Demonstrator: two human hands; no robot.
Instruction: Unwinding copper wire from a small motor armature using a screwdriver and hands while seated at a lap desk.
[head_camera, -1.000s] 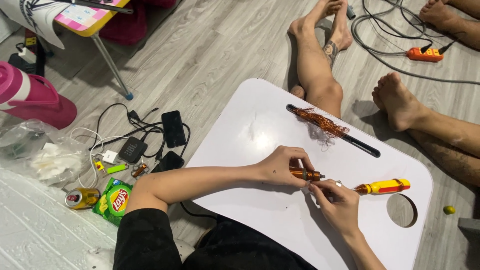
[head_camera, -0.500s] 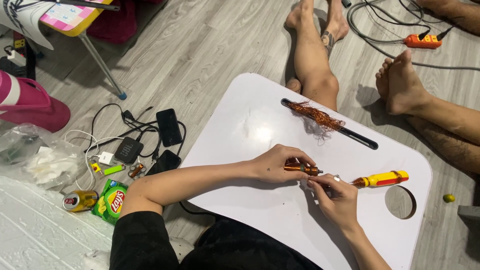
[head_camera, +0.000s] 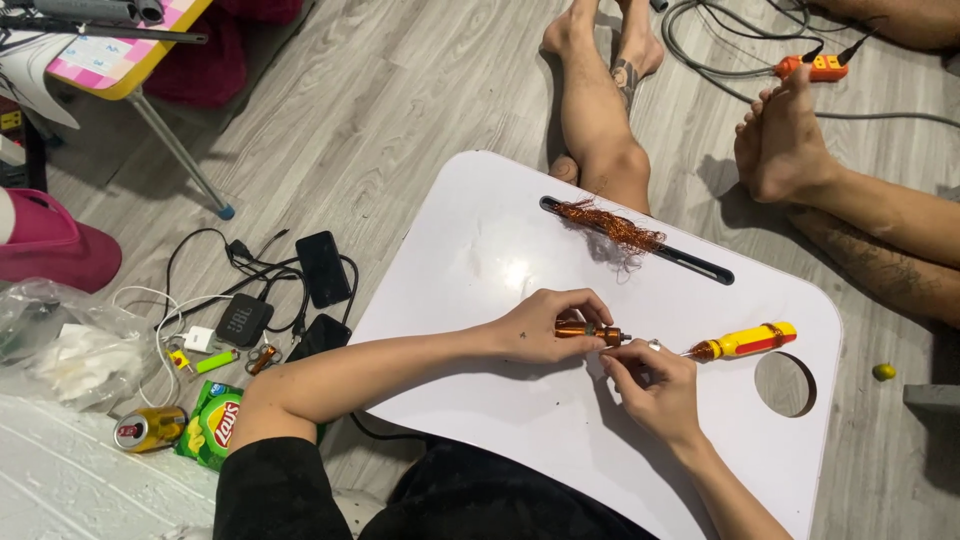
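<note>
Now, L hand (head_camera: 545, 328) grip clamped on copper coil (head_camera: 585, 330), R hand (head_camera: 655, 385) grip pinching its tip.

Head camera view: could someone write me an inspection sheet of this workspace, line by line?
Surface: white lap table on grey wood floor.
Job's things: copper-wound coil pinched in left hand; right hand at its tip.
Clutter: yellow-red screwdriver, loose copper wire tangle, can, chip bag.
Grippers: both hands busy.
Cables: black leads by phones; orange power strip.
Surroundings: other people's bare legs.
</note>
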